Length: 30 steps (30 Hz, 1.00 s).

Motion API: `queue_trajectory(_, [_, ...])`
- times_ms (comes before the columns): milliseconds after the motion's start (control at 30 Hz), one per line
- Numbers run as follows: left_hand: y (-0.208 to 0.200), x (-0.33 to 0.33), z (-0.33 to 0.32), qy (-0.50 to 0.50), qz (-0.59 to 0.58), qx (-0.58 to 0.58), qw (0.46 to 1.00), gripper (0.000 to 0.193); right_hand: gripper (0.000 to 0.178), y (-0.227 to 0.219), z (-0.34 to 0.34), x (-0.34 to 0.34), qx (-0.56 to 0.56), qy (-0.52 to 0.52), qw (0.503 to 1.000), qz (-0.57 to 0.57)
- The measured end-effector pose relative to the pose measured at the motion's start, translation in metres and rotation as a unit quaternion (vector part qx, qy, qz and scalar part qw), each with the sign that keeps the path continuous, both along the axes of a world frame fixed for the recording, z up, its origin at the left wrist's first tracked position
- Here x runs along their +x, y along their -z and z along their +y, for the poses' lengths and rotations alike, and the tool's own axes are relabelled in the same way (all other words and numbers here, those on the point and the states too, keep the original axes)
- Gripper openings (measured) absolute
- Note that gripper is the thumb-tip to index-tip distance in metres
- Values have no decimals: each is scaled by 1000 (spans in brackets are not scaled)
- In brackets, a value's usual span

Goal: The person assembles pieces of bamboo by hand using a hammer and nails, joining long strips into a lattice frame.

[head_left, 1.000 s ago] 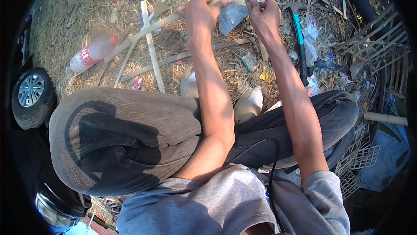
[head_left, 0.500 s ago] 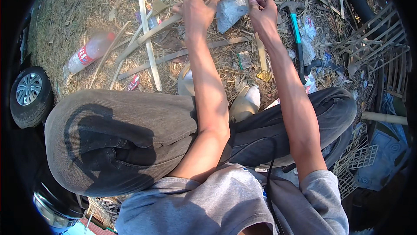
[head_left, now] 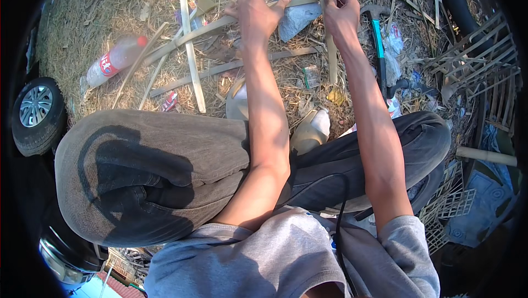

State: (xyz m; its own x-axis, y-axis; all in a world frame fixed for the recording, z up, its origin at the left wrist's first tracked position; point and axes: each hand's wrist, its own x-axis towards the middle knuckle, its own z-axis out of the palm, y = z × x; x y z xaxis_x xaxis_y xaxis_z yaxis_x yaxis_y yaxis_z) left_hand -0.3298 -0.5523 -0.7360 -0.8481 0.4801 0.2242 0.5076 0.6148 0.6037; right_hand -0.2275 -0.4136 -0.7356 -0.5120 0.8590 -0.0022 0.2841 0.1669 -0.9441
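A long bamboo strip slants up to the right across the ground, and my left hand holds it near its upper part, thumb and forefinger apart and the other fingers curled at it. A shorter strip of bamboo stands crosswise at its right end; my right hand pinches this one close to where the two meet. Behind the crossing lies a pale grey rock. A claw hammer with a teal and black handle rests right of my right hand.
Loose bamboo slats and a plastic bottle with a red cap lie on dry grass at left. A car wheel is at the far left. Bamboo lattice stands at right. My bent legs are close below.
My right hand has shifted slightly right and up with the shorter strip, whose lower end has risen. The left forefinger and thumb have spread apart. The long strip's right end has dropped a little.
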Motion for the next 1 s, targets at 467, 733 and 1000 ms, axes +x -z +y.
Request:
queue_trajectory(467, [6, 28, 33, 118, -65, -6, 991, 80, 8, 0, 0, 2, 69, -81, 994, -23])
queue_trajectory(733, [13, 35, 39, 91, -36, -8, 995, 76, 11, -6, 6, 13, 65, -59, 995, -40])
queue_trajectory(1000, [19, 33, 40, 82, -12, -11, 997, 73, 17, -21, 1, 15, 83, -80, 991, -67])
